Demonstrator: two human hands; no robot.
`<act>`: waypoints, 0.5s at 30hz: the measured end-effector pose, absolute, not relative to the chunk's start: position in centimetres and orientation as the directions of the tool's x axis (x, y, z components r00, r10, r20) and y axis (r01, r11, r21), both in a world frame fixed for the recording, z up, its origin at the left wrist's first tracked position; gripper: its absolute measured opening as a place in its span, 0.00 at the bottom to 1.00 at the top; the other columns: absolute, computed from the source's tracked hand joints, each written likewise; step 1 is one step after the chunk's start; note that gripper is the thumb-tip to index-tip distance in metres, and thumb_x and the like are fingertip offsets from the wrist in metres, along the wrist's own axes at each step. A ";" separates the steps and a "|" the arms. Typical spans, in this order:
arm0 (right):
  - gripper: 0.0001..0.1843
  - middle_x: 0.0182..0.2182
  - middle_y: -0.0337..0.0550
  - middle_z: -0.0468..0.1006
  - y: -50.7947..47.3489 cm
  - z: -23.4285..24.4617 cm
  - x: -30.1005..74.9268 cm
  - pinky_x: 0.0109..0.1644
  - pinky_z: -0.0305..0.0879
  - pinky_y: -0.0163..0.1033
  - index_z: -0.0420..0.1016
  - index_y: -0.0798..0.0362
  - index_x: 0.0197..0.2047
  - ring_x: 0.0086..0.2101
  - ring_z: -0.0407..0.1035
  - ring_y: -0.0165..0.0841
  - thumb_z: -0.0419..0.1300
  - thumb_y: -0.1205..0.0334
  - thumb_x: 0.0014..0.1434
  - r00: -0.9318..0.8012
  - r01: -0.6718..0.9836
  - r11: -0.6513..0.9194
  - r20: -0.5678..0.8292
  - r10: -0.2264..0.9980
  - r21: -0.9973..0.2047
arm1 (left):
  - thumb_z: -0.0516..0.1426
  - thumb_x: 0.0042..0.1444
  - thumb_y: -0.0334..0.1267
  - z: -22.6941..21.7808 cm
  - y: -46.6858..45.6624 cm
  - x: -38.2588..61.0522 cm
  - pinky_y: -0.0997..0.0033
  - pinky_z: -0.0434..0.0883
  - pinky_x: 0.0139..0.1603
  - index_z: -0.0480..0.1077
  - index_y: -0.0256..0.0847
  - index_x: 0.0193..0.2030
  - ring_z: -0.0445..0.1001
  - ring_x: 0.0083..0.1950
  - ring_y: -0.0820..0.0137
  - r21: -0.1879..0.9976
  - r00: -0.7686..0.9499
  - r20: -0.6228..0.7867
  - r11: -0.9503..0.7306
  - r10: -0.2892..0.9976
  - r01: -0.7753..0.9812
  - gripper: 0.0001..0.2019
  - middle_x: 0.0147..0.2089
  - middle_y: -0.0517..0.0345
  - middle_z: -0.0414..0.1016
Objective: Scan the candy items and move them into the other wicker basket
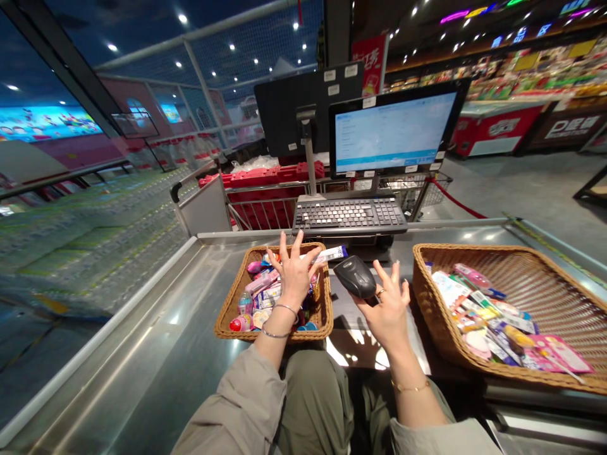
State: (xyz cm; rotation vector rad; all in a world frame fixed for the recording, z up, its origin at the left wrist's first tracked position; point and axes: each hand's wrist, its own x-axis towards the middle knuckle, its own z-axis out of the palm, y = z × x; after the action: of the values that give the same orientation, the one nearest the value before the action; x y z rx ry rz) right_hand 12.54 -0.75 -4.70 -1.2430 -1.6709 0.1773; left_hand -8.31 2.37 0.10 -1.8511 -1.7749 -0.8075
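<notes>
Maybe this is a scanning step: the left hand [294,279] is over the small basket [327,309], fingers spread wide. Packs [268,296] fill that basket, and one long box [336,253] sticks out at its back right. I can't tell if the fingers touch it. The right hand [387,309] is at the scanner [355,276], some fingers spread; I can't tell if it grips it. Lifting a pack would call for closing the left fingers; scanning, for a firm right hold.

The counter [184,341] is shiny metal. A big basket [441,316] sits right. Behind are keys [351,213], a lit screen [393,129] and a bright shop.
</notes>
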 end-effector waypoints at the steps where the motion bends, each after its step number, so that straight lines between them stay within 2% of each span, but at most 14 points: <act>1: 0.11 0.65 0.53 0.67 -0.7 -4.7 12.5 0.67 0.38 0.77 0.78 0.52 0.36 0.71 0.42 0.55 0.63 0.52 0.59 0.030 0.638 0.461 0.618 0.785 -0.617 | 0.63 0.57 0.51 0.1 2.4 -8.3 0.24 0.34 0.69 0.76 0.65 0.53 0.43 0.77 0.45 0.074 0.001 0.683 -0.071 0.730 0.995 0.16 0.74 0.59 0.58; 15: 0.11 0.66 0.52 0.66 -0.7 -4.7 12.7 0.67 0.38 0.77 0.79 0.52 0.38 0.72 0.40 0.54 0.63 0.53 0.59 0.014 0.642 0.452 0.599 0.801 -0.619 | 0.62 0.59 0.50 0.1 2.5 -8.2 0.24 0.33 0.69 0.76 0.64 0.54 0.42 0.77 0.45 0.091 -0.022 0.668 -0.053 0.744 0.994 0.16 0.74 0.61 0.57</act>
State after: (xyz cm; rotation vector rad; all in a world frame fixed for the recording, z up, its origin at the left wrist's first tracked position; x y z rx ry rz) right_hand 12.66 -0.71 -4.71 -1.2568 -1.6946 0.1969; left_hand -8.24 2.49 0.13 -1.8436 -1.8108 -0.8030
